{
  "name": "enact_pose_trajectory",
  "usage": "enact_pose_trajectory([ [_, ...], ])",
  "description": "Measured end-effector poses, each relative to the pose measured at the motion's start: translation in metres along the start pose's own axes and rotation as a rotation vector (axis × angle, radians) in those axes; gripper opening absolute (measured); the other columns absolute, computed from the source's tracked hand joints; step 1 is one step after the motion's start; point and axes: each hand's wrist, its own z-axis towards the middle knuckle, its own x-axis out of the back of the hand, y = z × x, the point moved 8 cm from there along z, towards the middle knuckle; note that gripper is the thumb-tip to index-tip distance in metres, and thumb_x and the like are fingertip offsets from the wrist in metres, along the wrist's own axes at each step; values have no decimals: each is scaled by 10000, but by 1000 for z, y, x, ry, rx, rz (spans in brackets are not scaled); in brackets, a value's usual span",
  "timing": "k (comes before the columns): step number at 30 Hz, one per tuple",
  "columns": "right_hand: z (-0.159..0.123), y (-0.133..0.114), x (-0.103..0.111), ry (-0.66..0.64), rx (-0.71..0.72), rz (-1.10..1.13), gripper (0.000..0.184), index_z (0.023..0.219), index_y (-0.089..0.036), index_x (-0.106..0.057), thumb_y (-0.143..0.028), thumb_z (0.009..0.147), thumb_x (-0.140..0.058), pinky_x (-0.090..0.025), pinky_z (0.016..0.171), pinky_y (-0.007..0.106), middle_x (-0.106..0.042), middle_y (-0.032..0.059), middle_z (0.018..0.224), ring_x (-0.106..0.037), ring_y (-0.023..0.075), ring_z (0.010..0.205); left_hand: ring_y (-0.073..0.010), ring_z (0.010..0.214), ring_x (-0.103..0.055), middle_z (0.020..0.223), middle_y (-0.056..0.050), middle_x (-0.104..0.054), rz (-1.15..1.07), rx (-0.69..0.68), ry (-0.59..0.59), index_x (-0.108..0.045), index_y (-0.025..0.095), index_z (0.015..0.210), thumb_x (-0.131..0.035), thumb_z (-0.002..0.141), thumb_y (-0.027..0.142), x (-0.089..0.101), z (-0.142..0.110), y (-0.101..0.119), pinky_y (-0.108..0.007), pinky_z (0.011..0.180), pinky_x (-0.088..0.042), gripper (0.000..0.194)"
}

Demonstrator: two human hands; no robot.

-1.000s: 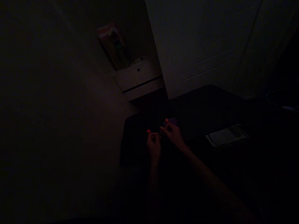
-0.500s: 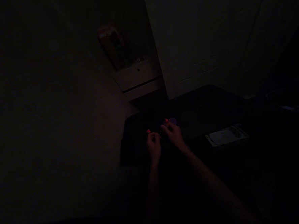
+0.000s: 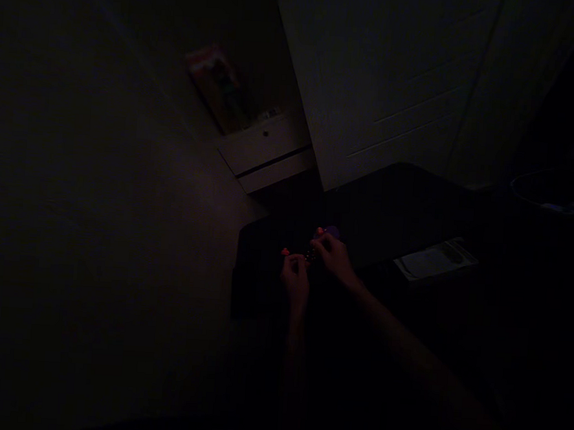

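two bare hands work close together over a dark tabletop, and from where i stand the step in hand is some small fingertip work between them. the left hand is nearest the wall, its thumb and finger brought narrow, with a little red piece just beyond its knuckles. the right hand reaches in from the other side, fingers curled and tips close together, next to another red piece and a purple thing that lies just past them. i can't tell whether either hand is gripping anything or only touching it.

between the fingertips sits a small dotted thing, flecked with bright points and over the near part of the tabletop. it's perhaps one with what the fingers are at, though the room is too dark to be sure. which way it points, and where its long axis runs, i can't make out; only the line from the one red piece to the other can be read, rising gently from the left hand toward the right. as i judge it, any next move calls for light, steady fingertips and very little travel, as the pieces are small and the hands nearly meet.

farther off, a pale drawer unit stands beyond the tabletop, and some papers lie off to the right.
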Motion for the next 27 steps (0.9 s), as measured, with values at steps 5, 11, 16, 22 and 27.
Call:
enact_pose_trajectory([
  [5, 0, -3, 1, 16, 3, 45, 314, 776, -236, -598, -508, 878, -715, -510, 738, 332, -678, 21, 776, -647, 202, 738, -181, 738, -712, 762, -36, -721, 17, -17, 0, -647, 188, 897, -649, 915, 438, 1, 0, 2, -287, 737, -524, 250],
  [11, 1, -4, 3, 35, -11, 55, 318, 754, -237, -587, -496, 831, -754, -513, 765, 341, -678, 20, 784, -647, 202, 755, -188, 721, -713, 752, -38, -716, 7, 7, -2, -640, 189, 901, -654, 908, 451, 0, -1, 2, -289, 717, -521, 262],
  [16, 0, 0, 1, 26, -31, 71, 288, 772, -234, -632, -490, 830, -749, -520, 762, 342, -693, 19, 776, -655, 201, 741, -185, 726, -709, 752, -35, -713, 11, -2, -2, -642, 193, 902, -647, 910, 437, 0, 0, 1, -289, 726, -522, 244],
  [22, 1, 4, 0, 25, -19, 64, 263, 778, -230, -670, -476, 832, -743, -540, 824, 370, -721, 31, 804, -681, 220, 780, -181, 739, -717, 780, -39, -726, 4, 2, -4, -650, 191, 898, -655, 915, 422, 0, -1, -1, -282, 724, -529, 232],
  [27, 1, -1, 1, 15, 17, 60, 183, 824, -228, -719, -409, 848, -727, -548, 907, 400, -755, 51, 891, -711, 244, 885, -175, 726, -708, 764, -32, -718, 2, -7, 1, -649, 187, 914, -654, 920, 419, 1, -1, 2, -280, 729, -528, 232],
])
